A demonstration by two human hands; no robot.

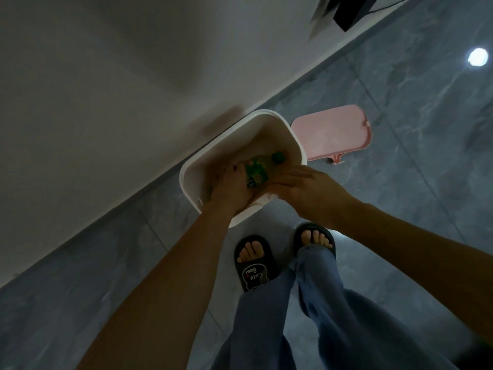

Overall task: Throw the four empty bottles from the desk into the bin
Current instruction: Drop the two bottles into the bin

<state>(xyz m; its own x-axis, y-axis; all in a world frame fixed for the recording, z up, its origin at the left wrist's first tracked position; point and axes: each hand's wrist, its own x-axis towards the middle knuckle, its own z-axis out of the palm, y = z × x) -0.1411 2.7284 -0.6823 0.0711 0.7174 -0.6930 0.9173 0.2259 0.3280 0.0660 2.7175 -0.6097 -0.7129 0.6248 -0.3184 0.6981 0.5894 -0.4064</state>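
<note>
A white bin stands on the floor against the wall, its top uncovered. Inside its mouth lies a clear bottle with a green label and green cap. My left hand reaches into the bin, and its fingers rest on the left side of the bottle's label. My right hand hovers over the bin's right rim with its fingers curled at the bottle's right side. Whether either hand truly grips the bottle is hard to tell. The desk and any other bottles are out of view.
A pink lid lies flat on the grey tiled floor just right of the bin. A white wall runs diagonally behind the bin. My feet in black slippers stand right before the bin.
</note>
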